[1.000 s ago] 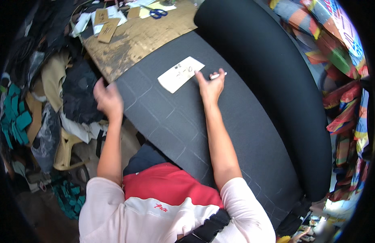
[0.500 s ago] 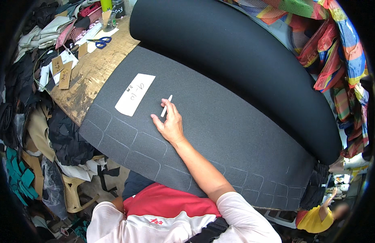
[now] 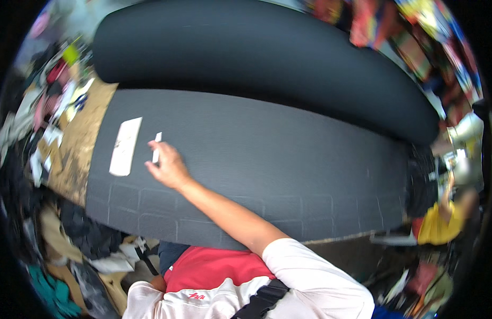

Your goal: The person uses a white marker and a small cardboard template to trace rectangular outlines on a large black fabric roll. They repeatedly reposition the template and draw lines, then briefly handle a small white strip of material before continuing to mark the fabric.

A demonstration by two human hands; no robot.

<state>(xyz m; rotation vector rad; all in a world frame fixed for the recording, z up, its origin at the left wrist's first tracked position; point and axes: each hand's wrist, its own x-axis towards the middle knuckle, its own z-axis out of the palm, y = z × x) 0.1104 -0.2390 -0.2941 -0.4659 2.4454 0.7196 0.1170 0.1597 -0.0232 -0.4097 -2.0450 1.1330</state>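
Observation:
My right hand (image 3: 170, 167) hovers at or rests on the dark grey fabric (image 3: 246, 143); contact is unclear. A slim white stick, seemingly chalk (image 3: 156, 151), is held between its thumb and fingers. Left of the hand lies a pale, four-sided card template (image 3: 125, 147) with handwriting on it. Pale drawn outlines of rounded blocks (image 3: 187, 210) run along the fabric's near edge. My left hand is out of sight; only that sleeve shows, low beside my body.
Behind the flat fabric lies its thick black roll (image 3: 267, 53). Bare wooden table (image 3: 76, 154) shows at the left, with blurred blue-handled scissors (image 3: 81, 101). Scraps (image 3: 91, 228) pile up on the floor side. A person in yellow (image 3: 441, 223) is at the far right.
The whole view has swung to the right, so the fabric, card and hand appear farther left. My right hand still holds the chalk beside the card.

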